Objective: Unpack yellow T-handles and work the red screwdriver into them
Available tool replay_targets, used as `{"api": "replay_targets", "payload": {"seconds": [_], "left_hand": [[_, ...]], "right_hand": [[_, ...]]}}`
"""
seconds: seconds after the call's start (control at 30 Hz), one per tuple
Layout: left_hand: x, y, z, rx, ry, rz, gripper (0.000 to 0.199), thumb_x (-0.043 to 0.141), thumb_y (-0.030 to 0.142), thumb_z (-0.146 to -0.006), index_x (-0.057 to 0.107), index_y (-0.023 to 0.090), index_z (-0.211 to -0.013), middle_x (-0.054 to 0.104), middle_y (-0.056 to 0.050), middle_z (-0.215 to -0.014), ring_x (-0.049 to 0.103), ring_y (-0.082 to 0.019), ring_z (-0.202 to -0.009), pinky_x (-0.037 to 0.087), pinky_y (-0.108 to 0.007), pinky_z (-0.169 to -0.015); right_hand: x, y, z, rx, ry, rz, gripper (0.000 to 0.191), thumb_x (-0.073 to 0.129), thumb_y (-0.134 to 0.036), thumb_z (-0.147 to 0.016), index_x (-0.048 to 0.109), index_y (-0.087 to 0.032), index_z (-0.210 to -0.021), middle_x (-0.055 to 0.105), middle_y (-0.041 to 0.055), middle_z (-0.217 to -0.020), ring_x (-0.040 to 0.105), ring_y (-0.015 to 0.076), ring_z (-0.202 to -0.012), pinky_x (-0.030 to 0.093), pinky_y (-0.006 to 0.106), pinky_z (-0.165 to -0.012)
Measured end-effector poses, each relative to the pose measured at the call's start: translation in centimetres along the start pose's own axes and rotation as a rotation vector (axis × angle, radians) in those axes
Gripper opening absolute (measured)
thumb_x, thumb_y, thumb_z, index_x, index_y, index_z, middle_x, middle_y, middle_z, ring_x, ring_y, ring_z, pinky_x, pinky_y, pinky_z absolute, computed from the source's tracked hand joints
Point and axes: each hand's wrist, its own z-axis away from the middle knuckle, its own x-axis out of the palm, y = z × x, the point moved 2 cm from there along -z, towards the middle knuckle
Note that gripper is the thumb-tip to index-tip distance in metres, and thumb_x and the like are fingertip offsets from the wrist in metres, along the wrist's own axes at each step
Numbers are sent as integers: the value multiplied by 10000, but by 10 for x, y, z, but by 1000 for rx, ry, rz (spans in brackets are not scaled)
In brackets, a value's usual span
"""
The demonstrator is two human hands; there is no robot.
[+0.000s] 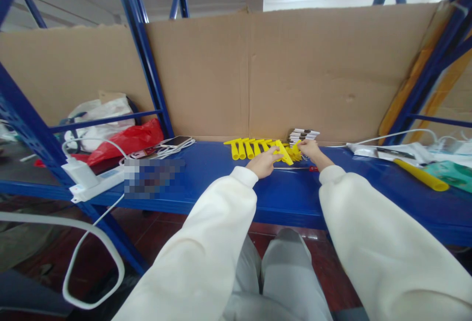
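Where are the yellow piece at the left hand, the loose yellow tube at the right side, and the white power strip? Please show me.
Yellow piece (pixel 285 155): head view, on its slanted shaft.
Loose yellow tube (pixel 421 174): head view, around mid-length.
White power strip (pixel 105 181): head view, on its upper face.

Head view faces forward and down over the shelf (pixel 291 198), apparently close.

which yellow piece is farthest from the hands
The lone yellow piece at far right, beside the green packet; the other yellow pieces are grouped at the hands.
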Motion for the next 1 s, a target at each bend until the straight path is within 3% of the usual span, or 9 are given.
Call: {"api": "replay_targets", "payload": {"seconds": [0.27, 0.37, 0.47, 0.57, 0.67, 0.77, 0.83, 1.0], "left_hand": [[0, 0, 0, -1, -3, 4, 590, 444, 9, -877, 602, 225, -1402, 456, -117, -1564, 563, -241, -1353, 474, -380, -1128], [1, -1, 0, -17, 3, -4, 572, 443, 15, -876, 612, 221, -1382, 456, -114, -1565, 571, -241, -1343, 475, -387, -1123], [0, -1, 0, -25, 18, -2, 564, 455, 24, -874, 612, 227, -1376, 461, -108, -1559, 581, -239, -1330, 487, -372, -1109], [0, -2, 0, -44, 26, 7, 561, 467, 33, -874, 608, 220, -1383, 462, -116, -1551, 614, -243, -1285, 509, -364, -1081], [1, -4, 0, -41, 41, 22, 567, 477, 37, -864, 601, 211, -1389, 464, -133, -1544, 622, -262, -1268, 521, -391, -1069], [2, -6, -1, -17, 63, 41, 585, 483, 48, -860, 563, 204, -1418, 484, -140, -1520, 628, -263, -1253, 524, -409, -1066], [3, -6, -1, -13, 75, 54, 596, 489, 54, -859, 539, 198, -1435, 522, -139, -1477, 641, -259, -1229, 523, -415, -1068], [3, -5, -2, 8, 91, 76, 593, 524, 57, -846, 529, 132, -1434, 606, -162, -1406, 595, -266, -1307, 471, -421, -1132]], "right_hand": [[3, -8, -1, -136, 19, 271, 187, 612, -88, -617, 533, -242, -548, 671, 43, -633, 712, 297, -884, 543, 472, -901], [-1, -14, 7, -170, 2, 335, 162, 625, -101, -636, 563, -239, -578, 721, 53, -721, 712, 293, -917, 530, 471, -932], [-2, -22, 15, -266, -39, 228, 135, 607, -121, -676, 586, -226, -593, 728, 58, -723, 704, 259, -859, 542, 421, -889], [-3, -30, 24, -295, -119, 86, 140, 627, -195, -722, 605, -216, -585, 705, 46, -673, 660, 204, -698, 550, 351, -746], [-4, -39, 38, -308, -285, -25, 230, 705, -373, -746, 646, -214, -590, 653, 19, -588, 570, 153, -558, 496, 284, -588], [-4, -46, 56, -277, -450, -75, 329, 773, -514, -694, 679, -208, -615, 610, -4, -536, 528, 136, -532, 429, 249, -512], [-1, -51, 67, -223, -504, -119, 330, 794, -512, -680, 689, -201, -651, 643, -3, -581, 542, 135, -555, 418, 242, -508], [9, -57, 80, -62, -501, -410, 234, 796, -366, -700, 634, -202, -660, 696, 18, -640, 629, 159, -618, 509, 264, -600]]}}
